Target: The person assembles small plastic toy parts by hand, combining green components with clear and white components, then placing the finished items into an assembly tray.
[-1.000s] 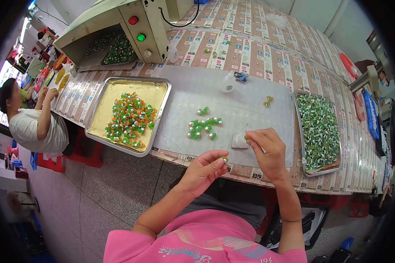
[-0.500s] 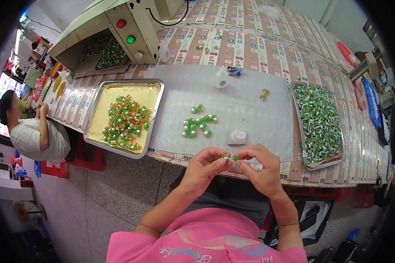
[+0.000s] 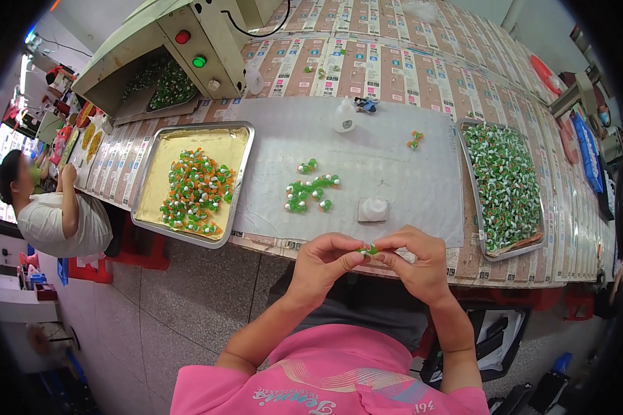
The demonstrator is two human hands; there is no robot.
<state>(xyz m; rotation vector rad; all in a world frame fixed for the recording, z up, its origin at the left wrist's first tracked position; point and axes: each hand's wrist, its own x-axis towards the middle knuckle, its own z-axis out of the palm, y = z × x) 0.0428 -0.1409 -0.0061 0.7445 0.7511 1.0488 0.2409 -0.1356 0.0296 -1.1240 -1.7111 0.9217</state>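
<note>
My left hand [image 3: 323,268] and my right hand [image 3: 420,268] meet above the table's near edge, thumbs and forefingers pinched. Between the fingertips are small green, white and orange pieces [image 3: 369,250], held together; where one ends and the other begins I cannot make out. Beyond the hands, on a white sheet [image 3: 408,180], lies a loose group of green-and-white pieces [image 3: 311,191]. A white round pot [image 3: 374,208] on a square base stands just past my fingers. Farther back are a white squeeze bottle [image 3: 345,116] and a few orange-and-green pieces [image 3: 414,140].
At left, a metal tray [image 3: 245,162] carries a heap of green, white and orange pieces [image 3: 195,190]. Another tray [image 3: 466,181] at right is full of green-and-white pieces [image 3: 503,183]. A box-shaped machine [image 3: 180,62] stands back left. One person [image 3: 66,214] sits far left.
My hands have brought the pieces together: a small gap between the two sets of fingertips has closed, and the pieces now touch. The view has shifted slightly.
</note>
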